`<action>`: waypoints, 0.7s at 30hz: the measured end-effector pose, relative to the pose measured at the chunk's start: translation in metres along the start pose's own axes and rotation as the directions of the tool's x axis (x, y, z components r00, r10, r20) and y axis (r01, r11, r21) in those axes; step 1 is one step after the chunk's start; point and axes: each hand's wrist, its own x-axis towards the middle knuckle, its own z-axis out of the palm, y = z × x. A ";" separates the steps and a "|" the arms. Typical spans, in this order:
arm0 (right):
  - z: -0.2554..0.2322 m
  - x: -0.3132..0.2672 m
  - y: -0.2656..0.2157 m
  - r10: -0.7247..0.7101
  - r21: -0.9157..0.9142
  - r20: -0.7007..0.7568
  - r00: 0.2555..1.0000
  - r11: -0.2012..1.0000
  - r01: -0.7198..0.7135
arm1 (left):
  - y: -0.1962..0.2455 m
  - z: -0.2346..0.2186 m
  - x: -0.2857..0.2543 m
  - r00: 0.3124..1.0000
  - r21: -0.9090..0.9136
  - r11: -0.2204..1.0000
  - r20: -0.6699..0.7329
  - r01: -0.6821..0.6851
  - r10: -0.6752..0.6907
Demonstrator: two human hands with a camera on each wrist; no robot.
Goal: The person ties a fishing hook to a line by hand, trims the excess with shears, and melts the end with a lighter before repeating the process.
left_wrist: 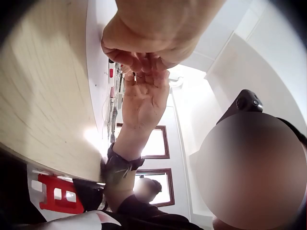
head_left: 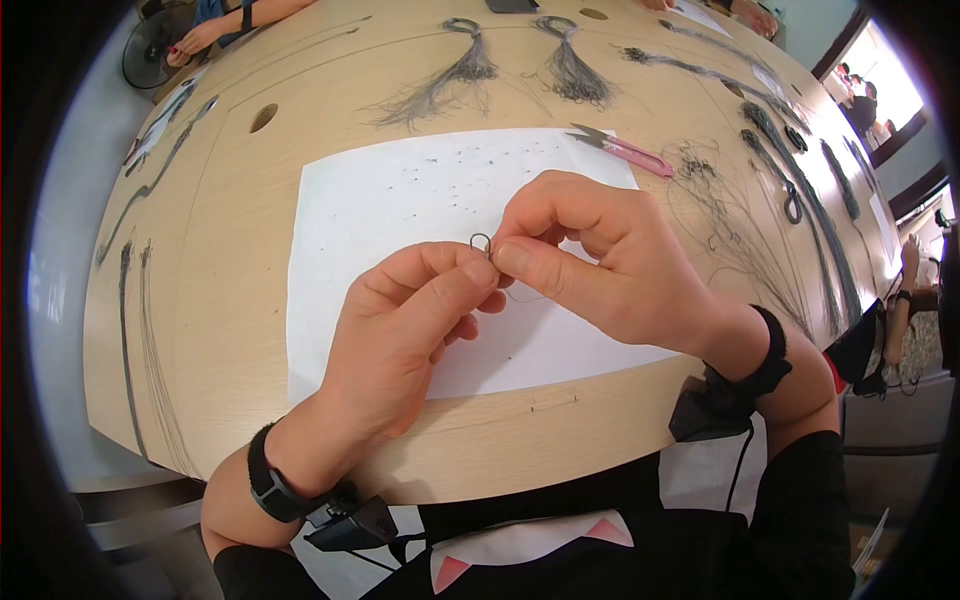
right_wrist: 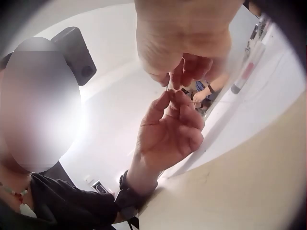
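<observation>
Both hands meet above a white sheet of paper (head_left: 400, 200) on a wooden table (head_left: 230, 300). My left hand (head_left: 420, 310) pinches a thin dark strand whose small loop (head_left: 480, 241) sticks up between the fingertips. My right hand (head_left: 590, 260) pinches the same strand right beside the loop, thumb against forefinger. In the left wrist view the right hand (left_wrist: 144, 100) faces the camera, palm showing. In the right wrist view the left hand (right_wrist: 168, 129) holds the fine strand (right_wrist: 166, 87) up to the right hand's fingertips.
Pink-handled snips (head_left: 625, 150) lie at the paper's far right corner. Tasselled bundles of dark strands (head_left: 460, 75) lie beyond the paper, with more bundles (head_left: 790, 170) along the right and loose strands (head_left: 150, 340) on the left. Another person's hand (head_left: 195, 40) rests at the far left.
</observation>
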 end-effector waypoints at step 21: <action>0.001 -0.001 -0.004 0.053 0.144 0.024 0.998 0.988 -0.056 | 0.000 0.001 -0.001 0.995 0.004 0.999 0.088 0.037 -0.037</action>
